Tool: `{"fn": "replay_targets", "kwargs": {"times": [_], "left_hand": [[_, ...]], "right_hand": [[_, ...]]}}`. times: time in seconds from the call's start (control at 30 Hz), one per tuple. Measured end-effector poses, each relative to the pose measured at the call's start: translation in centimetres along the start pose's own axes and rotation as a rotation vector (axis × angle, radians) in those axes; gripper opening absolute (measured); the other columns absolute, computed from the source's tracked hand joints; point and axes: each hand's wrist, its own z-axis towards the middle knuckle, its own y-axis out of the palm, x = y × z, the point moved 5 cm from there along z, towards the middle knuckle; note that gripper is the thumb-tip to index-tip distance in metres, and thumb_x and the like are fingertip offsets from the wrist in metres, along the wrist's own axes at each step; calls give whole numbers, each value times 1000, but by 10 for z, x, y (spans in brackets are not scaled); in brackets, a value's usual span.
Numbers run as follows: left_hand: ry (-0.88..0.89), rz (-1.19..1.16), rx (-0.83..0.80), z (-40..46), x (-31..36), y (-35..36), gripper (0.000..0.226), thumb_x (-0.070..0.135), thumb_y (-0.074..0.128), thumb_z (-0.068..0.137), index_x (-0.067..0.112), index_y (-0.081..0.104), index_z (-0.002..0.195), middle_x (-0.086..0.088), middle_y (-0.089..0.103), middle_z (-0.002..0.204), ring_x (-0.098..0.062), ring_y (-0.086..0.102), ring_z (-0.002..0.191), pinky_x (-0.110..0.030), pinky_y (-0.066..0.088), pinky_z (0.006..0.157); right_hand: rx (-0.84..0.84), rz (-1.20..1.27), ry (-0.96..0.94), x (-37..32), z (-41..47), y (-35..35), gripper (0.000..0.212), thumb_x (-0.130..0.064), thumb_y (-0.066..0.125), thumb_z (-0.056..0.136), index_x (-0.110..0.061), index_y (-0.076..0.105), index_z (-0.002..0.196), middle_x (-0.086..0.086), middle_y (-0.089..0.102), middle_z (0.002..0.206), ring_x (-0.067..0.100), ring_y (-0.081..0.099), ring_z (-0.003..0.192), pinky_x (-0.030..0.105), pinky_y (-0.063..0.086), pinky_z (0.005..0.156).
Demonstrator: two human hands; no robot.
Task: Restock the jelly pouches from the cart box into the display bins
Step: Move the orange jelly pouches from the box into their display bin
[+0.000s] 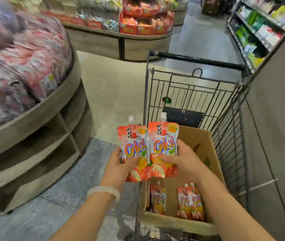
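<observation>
My left hand grips a red-and-orange jelly pouch with a white spout, held upright. My right hand grips a second matching jelly pouch right beside it, the two touching edge to edge. Both are raised above the near left corner of the cardboard box that sits in the wire shopping cart. Three more pouches stand at the bottom of the box. The round display bin, heaped with red and purple packets, is at the left and blurred.
The display bin has wooden rims and open lower shelves. Another curved display island with red boxes stands further back. A shelf unit with green and white packs and a grey panel flank the cart on the right.
</observation>
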Motion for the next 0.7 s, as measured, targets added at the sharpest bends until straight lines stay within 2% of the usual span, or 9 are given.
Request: {"fn": "replay_targets", "kwargs": {"times": [0.1, 0.2, 0.27, 0.37, 0.43, 0.53, 0.63, 0.7], "left_hand": [[62, -3, 61, -46, 30, -75, 40, -4, 66, 81, 20, 55, 111, -5, 72, 99, -23, 71, 81, -41, 59, 69], [107, 7, 152, -96, 57, -157, 49, -2, 72, 76, 23, 54, 114, -6, 70, 106, -28, 70, 90, -49, 57, 77], [154, -7, 228, -131, 73, -211, 48, -3, 73, 75, 23, 55, 110, -8, 70, 108, -31, 70, 93, -50, 56, 80], [221, -69, 356, -187, 94, -287, 48, -6, 70, 76, 19, 53, 113, -8, 71, 103, -30, 71, 88, -43, 58, 71], [273, -124, 434, -223, 106, -333, 52, -10, 70, 74, 15, 52, 117, -9, 72, 100, -30, 71, 85, -42, 59, 69], [337, -189, 552, -271, 120, -394, 54, -12, 68, 74, 13, 50, 117, -12, 70, 104, -30, 69, 86, -40, 60, 65], [381, -264, 656, -307, 126, -448, 59, -9, 69, 73, 14, 49, 123, -15, 68, 112, -33, 68, 92, -43, 58, 69], [421, -303, 719, -325, 129, -481, 57, -9, 68, 74, 14, 50, 123, -15, 68, 111, -32, 69, 88, -40, 58, 64]], "right_hand": [[-100, -41, -22, -14, -16, 85, 50, 6, 74, 72, -22, 56, 110, 8, 71, 107, 30, 69, 98, 52, 54, 85], [-215, -58, -61, -23, -30, 180, 60, 5, 77, 65, -13, 54, 117, 13, 70, 110, 32, 68, 98, 52, 53, 87], [-292, -80, -104, -29, -39, 245, 56, 6, 77, 61, -11, 57, 111, 13, 70, 106, 30, 68, 93, 48, 55, 85], [-415, -103, -142, -36, -54, 341, 50, 13, 73, 65, -13, 58, 105, 13, 70, 103, 29, 68, 90, 45, 56, 84], [-496, -127, -170, -38, -64, 403, 53, 9, 77, 60, -13, 59, 105, 13, 72, 103, 29, 69, 91, 45, 56, 83], [-603, -108, -161, -41, -78, 487, 44, 16, 70, 67, -13, 59, 98, 5, 75, 86, 20, 72, 76, 38, 60, 71], [-722, -155, -137, -41, -95, 564, 39, 15, 68, 71, -11, 58, 99, 11, 73, 95, 27, 70, 86, 44, 57, 80], [-779, -187, -150, -41, -103, 608, 37, 13, 69, 72, -11, 59, 98, 14, 70, 102, 31, 67, 93, 48, 54, 86]]}}
